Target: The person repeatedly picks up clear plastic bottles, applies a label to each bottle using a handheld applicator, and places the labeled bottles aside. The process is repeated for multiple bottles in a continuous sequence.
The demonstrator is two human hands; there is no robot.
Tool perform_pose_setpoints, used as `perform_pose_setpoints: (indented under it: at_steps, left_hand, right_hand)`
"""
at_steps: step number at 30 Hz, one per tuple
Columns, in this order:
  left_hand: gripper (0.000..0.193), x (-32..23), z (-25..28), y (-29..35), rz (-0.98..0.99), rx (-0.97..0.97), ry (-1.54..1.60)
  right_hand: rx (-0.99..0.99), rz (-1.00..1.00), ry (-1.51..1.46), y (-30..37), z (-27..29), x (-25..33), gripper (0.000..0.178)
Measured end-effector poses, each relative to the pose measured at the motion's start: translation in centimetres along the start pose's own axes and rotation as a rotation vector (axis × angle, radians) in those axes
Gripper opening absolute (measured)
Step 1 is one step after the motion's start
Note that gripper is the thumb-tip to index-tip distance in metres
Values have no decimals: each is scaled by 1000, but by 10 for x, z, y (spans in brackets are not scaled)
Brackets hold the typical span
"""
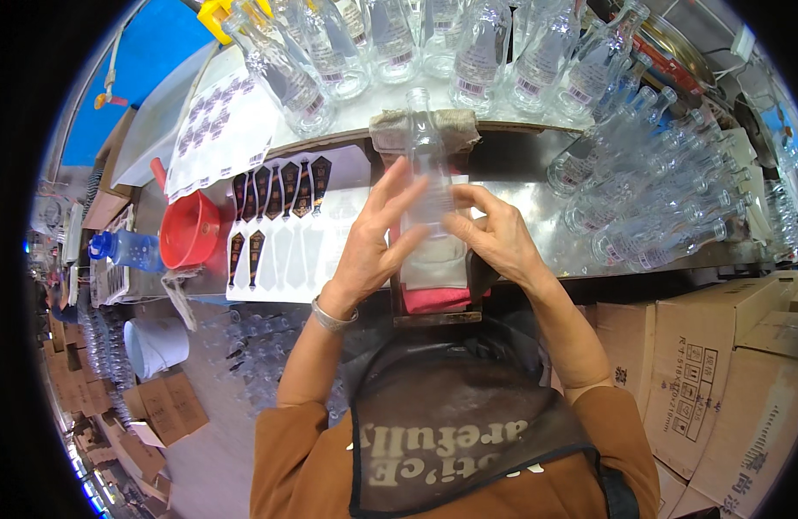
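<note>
A clear glass bottle [426,143] lies on a cloth-padded stand [438,273] in front of me, its neck pointing away across a folded cloth [386,130]. My left hand [383,227] is on the bottle's left side, fingers stretched, apart and blurred by motion. On the other side, my right hand [500,232] has curled fingers and a thumb against the lower part of the bottle. The bottle's lower body is smeared, so any label there cannot be made out. Left of the stand is a backing sheet [299,251] with several dark tie-shaped labels [288,183] and bare spots below.
Several clear bottles [390,43] stand on the raised shelf ahead; more bottles [658,182] crowd the right side. A sheet of small printed labels [221,121] hangs over the shelf edge. At left are a red dipper [189,229] and blue bottle [131,249]. Cardboard boxes [701,355] stand at lower right.
</note>
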State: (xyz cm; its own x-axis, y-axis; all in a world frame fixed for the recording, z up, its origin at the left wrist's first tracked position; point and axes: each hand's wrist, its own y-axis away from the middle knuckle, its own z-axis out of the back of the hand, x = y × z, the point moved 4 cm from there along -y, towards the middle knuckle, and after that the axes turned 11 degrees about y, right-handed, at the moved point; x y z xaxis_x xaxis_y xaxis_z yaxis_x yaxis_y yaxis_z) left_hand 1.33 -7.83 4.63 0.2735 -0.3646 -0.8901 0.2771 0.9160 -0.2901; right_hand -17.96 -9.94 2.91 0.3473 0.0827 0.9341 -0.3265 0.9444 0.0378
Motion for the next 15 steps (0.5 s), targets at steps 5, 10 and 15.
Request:
perform_pose_setpoints:
  at_steps: [5,10,15]
  left_hand:
    - [59,1,2,0,22,-9,62]
    - [58,-1,-2,9,8,-58,48]
    - [57,-3,-9,12,13,-66,33]
  right_hand:
    - [28,-57,-52,1,0,3,52]
    - [36,-64,-107,2,1,-5,51]
    - [13,-53,-46,4,0,3,54]
